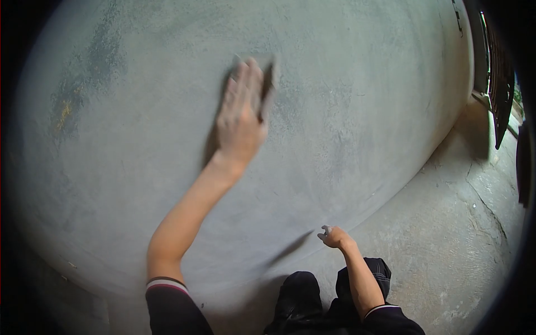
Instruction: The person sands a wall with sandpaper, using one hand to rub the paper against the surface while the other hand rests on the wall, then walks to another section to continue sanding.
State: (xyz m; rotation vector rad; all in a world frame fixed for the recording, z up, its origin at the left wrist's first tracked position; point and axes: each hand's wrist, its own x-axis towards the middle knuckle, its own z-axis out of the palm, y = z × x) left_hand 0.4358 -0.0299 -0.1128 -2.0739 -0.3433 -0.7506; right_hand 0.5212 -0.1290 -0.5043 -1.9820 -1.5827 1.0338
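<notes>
My left hand point(241, 123) lies flat against the grey plastered wall point(167, 111), fingers stretched upward and slightly blurred. Beneath its palm and fingers is a flat grey rectangular sanding pad point(270, 89), whose top and right edges show past the hand. The rest of the pad is hidden. Low on the right, my right hand point(334, 237) hangs near the wall's bottom edge, apart from the surface. Its fingers are loosely bent with a gap between them, and I see nothing held there.
A yellowish patch point(64, 116) and darker rough patches mark the wall at left. The concrete floor point(430, 245) has a crack on the right. Dark slatted panels point(499, 84) stand at the far right. My legs point(301, 296) are at bottom centre.
</notes>
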